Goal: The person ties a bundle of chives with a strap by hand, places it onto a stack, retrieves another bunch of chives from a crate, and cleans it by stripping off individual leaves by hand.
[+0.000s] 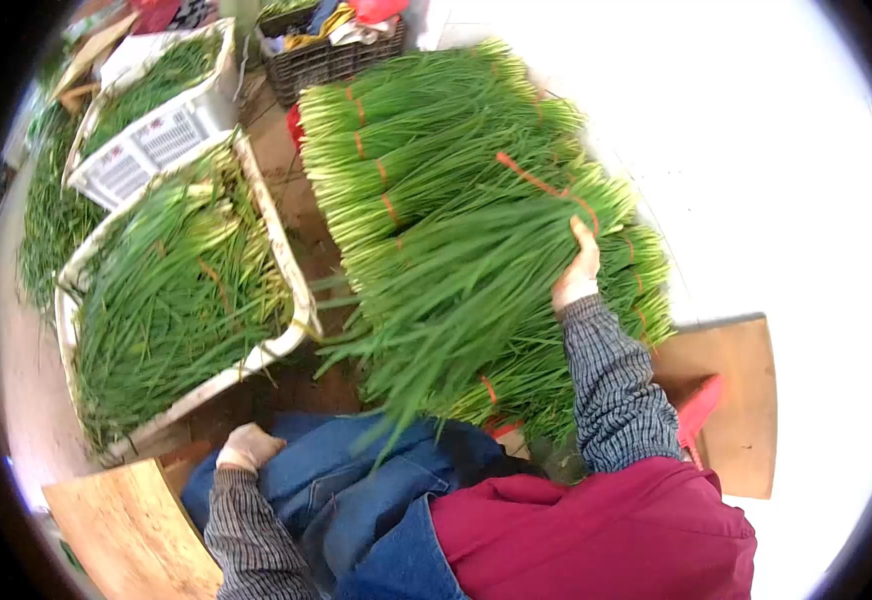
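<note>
Green stalks [486,255] fill the right hand [580,265], one bundle clasped — two white tubs [303,300] leftward — grip of the left hand [249,447] unclear.

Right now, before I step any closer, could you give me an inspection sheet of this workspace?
Surface: brown floor shows between the tub and the pile; the right side is washed out.
Things in use: one bundle of greens with an orange tie, held over a pile of tied bundles.
Clutter: loose greens in a white tub; mixed items in a dark crate.
Hands: right hand grips the bundle near its pale end; left hand is by the blue-clad leg.
Cables: nothing seen.
Surroundings: white crate behind the tub; wooden boards on both sides.
</note>
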`<state>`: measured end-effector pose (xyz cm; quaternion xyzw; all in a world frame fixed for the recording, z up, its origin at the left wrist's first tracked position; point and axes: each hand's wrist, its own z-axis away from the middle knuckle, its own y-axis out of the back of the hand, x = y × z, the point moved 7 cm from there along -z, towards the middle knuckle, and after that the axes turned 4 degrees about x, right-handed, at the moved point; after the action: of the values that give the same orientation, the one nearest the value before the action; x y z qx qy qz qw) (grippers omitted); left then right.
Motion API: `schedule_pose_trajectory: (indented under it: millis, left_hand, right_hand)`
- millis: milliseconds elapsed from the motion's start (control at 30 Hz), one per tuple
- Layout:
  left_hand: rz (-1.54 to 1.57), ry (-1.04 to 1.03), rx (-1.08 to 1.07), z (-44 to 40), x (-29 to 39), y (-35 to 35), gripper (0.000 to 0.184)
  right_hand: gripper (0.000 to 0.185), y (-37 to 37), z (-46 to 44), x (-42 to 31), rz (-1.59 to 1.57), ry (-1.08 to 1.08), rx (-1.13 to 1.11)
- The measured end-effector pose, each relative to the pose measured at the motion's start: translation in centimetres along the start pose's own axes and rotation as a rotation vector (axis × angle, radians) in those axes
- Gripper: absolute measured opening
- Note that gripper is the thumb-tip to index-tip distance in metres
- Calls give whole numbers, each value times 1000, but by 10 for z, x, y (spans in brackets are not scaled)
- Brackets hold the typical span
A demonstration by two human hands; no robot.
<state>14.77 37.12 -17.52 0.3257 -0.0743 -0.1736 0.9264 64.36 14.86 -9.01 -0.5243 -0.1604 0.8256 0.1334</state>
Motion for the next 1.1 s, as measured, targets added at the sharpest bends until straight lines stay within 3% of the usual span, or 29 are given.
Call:
schedule_pose_trajectory:
  millis: [133, 233, 300, 367, 433, 533, 567, 600, 667, 733, 967, 1000, 1100]
  left_hand:
    - [-13, 72, 37, 6, -6, -3, 44]
    - [-120, -27, 6, 5, -6, -8, 39]
    - [-201, -136, 16, -12, -24, -29, 37]
    - [-205, -170, 29, -18, -39, -41, 37]
    - [-163, -127, 90, -13, -45, -39, 36]
    - [-100, -53, 135, -1, -34, -28, 36]
    - [-67, -39, 147, 5, -26, -23, 36]
    - [-35, -26, 163, 10, -21, -19, 36]
    - [-47, -93, 184, -1, -37, -29, 38]
    - [37, 26, 211, 27, -22, -7, 39]
    - [78, 33, 240, 24, -21, -8, 39]
    - [87, 26, 253, 22, -24, -9, 38]
    - [138, -6, 348, 34, -12, 6, 38]
  right_hand:
    - [39, 83, -32, -6, -11, -62, 84]
    - [36, 162, -59, -25, 56, -35, 175]
    - [39, 244, -92, -68, 347, 309, 399]
    - [49, 291, -95, -100, 319, 236, 572]
    - [63, 388, -129, -120, 424, 147, 687]
    - [84, 394, -94, -120, 740, 478, 731]
    - [97, 461, -134, -71, 827, 179, 931]
    - [105, 475, -169, -30, 738, 162, 571]
    - [98, 393, -129, 2, 829, 6, 567]
    - [93, 319, -97, 22, 831, -66, 502]
    - [76, 314, -118, 35, 1118, -7, 429]
    - [68, 311, -117, 37, 1144, 8, 501]
    - [60, 231, -74, 9, 1676, -157, 671]
